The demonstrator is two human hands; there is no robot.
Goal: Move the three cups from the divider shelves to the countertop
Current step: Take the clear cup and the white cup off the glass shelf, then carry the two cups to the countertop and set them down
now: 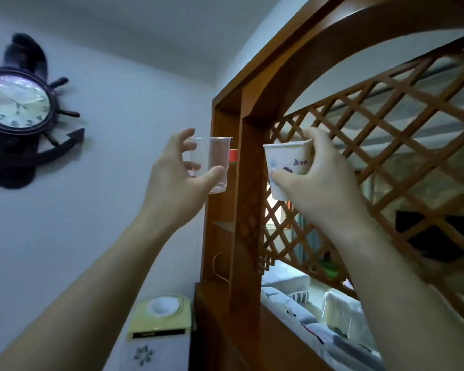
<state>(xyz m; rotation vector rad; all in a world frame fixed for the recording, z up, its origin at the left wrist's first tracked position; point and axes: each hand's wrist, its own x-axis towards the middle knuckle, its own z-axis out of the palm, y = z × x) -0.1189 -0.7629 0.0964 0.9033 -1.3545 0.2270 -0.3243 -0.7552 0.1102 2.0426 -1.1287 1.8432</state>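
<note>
Head view: clear cup (210, 164) gripped by left hand (177, 180), paper cup (287, 167) gripped by right hand (319, 180); both kept upright, beside wooden divider (233, 210), probably for carrying down.

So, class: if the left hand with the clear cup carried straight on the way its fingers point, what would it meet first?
Probably the wooden divider post, just beyond the left hand and its clear cup; a red object sits there too. Depth is unclear.

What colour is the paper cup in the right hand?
White paper cup with blue and purple print, seen in the head view.
</note>
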